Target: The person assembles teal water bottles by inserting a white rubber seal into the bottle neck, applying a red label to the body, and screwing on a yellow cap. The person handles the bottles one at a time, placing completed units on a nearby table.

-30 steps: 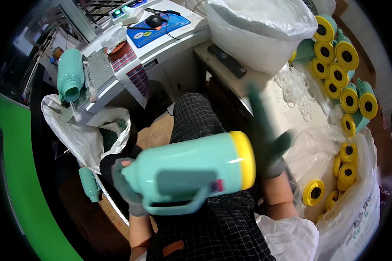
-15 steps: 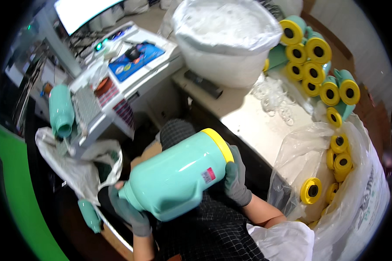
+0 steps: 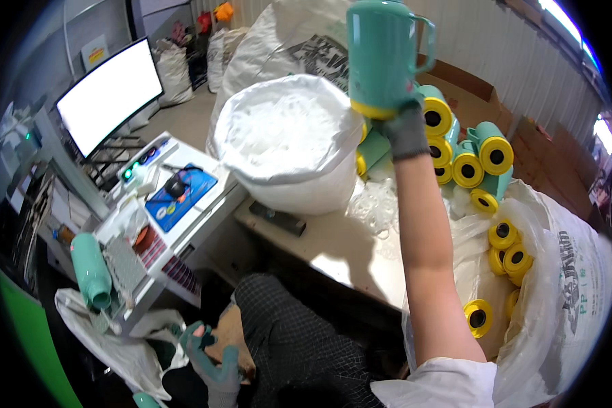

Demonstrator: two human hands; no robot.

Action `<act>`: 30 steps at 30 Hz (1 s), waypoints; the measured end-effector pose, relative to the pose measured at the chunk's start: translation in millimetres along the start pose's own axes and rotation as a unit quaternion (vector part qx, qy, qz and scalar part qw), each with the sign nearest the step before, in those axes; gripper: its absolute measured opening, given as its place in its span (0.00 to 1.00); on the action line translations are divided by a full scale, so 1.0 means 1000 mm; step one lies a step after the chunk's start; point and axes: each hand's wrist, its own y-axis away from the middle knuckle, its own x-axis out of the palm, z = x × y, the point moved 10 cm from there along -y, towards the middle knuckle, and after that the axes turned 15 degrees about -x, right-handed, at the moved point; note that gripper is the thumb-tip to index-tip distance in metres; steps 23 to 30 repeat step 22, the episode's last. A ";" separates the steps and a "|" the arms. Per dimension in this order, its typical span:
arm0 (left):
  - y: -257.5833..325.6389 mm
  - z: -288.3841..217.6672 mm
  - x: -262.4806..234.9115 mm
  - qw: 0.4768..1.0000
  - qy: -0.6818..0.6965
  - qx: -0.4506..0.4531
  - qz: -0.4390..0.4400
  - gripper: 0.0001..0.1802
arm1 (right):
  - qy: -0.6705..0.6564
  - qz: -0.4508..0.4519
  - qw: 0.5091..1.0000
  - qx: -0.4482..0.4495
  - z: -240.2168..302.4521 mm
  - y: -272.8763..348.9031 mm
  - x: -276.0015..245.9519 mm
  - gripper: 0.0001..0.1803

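My right hand (image 3: 408,132), in a grey-green glove, reaches far forward and up. It grips a teal vacuum flask (image 3: 381,58) at its yellow base. The flask is upright, its handle pointing right, and its top is cut off by the picture's edge. Directly behind that hand lies a pile of similar flasks (image 3: 468,166) with yellow bases facing me. My left hand (image 3: 214,364), gloved with some bare fingertips, is low by my lap. Its thumb and fingers are apart with nothing between them, near a brown piece (image 3: 234,340) by my knee.
A white sack (image 3: 285,173) full of pale rings stands on the bench (image 3: 319,251); loose rings (image 3: 374,207) lie beside it. Yellow parts (image 3: 478,317) fill a clear-lined bag (image 3: 557,326) at right. Left are a desk (image 3: 190,228), a bright screen (image 3: 112,95) and another teal flask body (image 3: 90,270).
The flask has gone from across my lap, held in both hands, to upright beside the pile in my right hand alone. My left hand has let go. The view has tilted up.
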 end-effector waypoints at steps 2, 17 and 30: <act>-0.004 0.026 0.000 0.998 0.018 -0.064 -0.012 0.33 | -0.003 -0.006 0.996 -0.083 -0.003 -0.063 -0.026 0.24; -0.025 0.067 0.076 0.961 -0.200 -0.076 0.176 0.27 | 0.409 0.235 0.792 -0.386 0.091 0.152 0.096 0.46; -0.025 0.041 0.120 0.970 -0.053 -0.043 0.232 0.27 | 0.471 0.387 0.621 -0.493 0.213 0.238 0.162 0.72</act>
